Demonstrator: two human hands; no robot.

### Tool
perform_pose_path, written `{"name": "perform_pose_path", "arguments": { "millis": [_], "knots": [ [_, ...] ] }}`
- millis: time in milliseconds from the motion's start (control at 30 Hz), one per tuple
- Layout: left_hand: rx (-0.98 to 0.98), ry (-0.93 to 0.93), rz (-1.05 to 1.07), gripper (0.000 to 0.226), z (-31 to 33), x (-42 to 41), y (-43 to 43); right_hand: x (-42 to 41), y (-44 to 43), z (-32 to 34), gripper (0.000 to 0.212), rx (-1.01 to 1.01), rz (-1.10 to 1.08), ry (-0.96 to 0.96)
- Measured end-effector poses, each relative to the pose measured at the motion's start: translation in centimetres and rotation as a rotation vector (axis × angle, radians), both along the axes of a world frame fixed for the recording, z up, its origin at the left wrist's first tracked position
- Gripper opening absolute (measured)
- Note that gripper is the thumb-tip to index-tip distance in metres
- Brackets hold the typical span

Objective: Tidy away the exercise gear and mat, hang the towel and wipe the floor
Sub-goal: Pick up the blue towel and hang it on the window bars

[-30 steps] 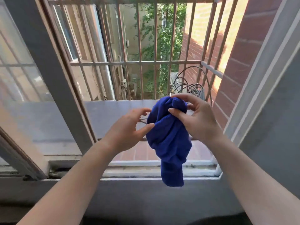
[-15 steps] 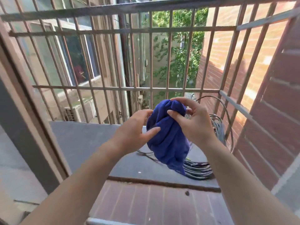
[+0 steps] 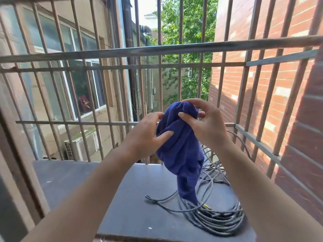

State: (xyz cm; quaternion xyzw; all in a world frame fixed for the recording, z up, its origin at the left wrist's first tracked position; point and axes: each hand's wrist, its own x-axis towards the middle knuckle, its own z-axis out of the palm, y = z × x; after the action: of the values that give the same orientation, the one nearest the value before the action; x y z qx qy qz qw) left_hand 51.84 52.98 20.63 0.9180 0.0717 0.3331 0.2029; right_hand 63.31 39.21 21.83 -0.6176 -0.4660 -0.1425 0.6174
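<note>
We see a bunched dark-blue cloth towel (image 3: 180, 145); right hand (image 3: 208, 126) fingers (image 3: 185, 117) pinch its top; left hand (image 3: 145, 135) fingers (image 3: 165, 135) pinch its side.

The right hand (image 3: 207, 126) pinches the top of the bunched blue towel (image 3: 181, 151). The left hand (image 3: 148, 135) presses its thumb on the cloth just below that grip. Under the towel lies a cable coil (image 3: 218, 219).

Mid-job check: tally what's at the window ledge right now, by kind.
Crumpled dark blue cloth towel: 1
Coil of grey cable on the ledge: 1
Bare hands gripping the towel (left hand, right hand): 2
Total: 4
</note>
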Motion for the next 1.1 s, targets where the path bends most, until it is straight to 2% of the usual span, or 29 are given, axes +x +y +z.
{"name": "perform_pose_path", "arguments": {
  "millis": [300, 567, 900, 1100],
  "knots": [
    [-0.039, -0.086, -0.047, 0.056, 2.5, 1.3, 1.6, 1.1, 1.5, 3.6, 0.033, 0.053, 0.042, -0.054],
    [-0.062, -0.083, -0.087, 0.061, 4.3, 2.6, 2.3, 2.0, 2.1, 4.6, 0.026, 0.031, 0.077, -0.039],
    [-0.241, -0.070, -0.184, 0.029, 4.7, 3.5, 3.2, 4.1, 3.8, 4.1, 0.024, -0.045, 0.060, -0.048],
    [-0.203, -0.053, -0.143, 0.030, 4.5, 4.3, 3.8, 4.5, 4.7, 3.2, 0.024, -0.030, 0.105, -0.009]
  ]
}}
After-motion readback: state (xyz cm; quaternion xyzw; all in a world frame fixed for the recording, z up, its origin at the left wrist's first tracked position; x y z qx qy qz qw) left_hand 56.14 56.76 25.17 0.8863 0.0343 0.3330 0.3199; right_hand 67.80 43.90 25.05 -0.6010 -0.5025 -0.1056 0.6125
